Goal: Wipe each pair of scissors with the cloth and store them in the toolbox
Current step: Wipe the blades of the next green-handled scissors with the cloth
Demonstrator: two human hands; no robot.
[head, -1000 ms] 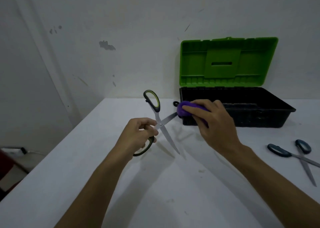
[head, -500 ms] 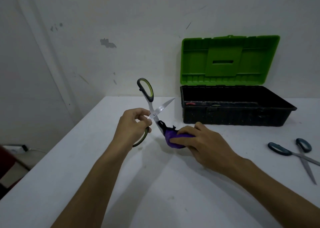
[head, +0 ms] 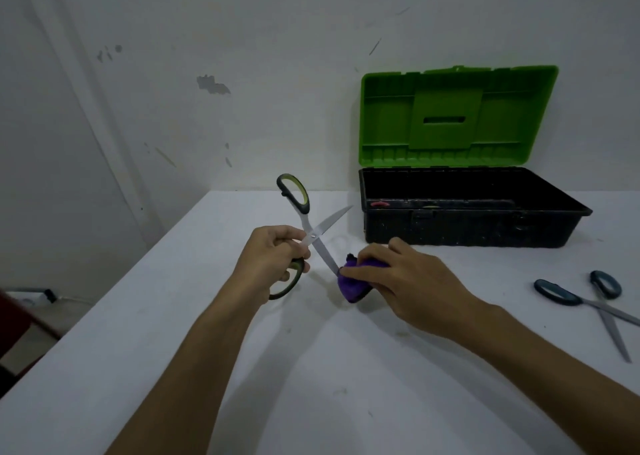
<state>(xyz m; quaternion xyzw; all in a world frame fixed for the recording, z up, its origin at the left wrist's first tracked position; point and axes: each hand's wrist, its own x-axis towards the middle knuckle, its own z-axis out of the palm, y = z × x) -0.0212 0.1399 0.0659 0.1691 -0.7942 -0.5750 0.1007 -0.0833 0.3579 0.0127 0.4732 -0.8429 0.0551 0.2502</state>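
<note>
Above the white table (head: 311,368), left hand (head: 273,259) grips green-handled scissors (head: 313,236), blades spread: one points up-right, one down-right. Lower tip is hidden in the purple cloth (head: 353,286), pinched by right hand (head: 412,288).

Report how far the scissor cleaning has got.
Done: hard to tell; the open toolbox shows only small bits inside. In hand: the left hand holds the green-handled scissors open while the right hand wipes one blade with the purple cloth. Left: the blue-handled scissors lying on the table.

No readable text, label or number shows anywhere.
</note>
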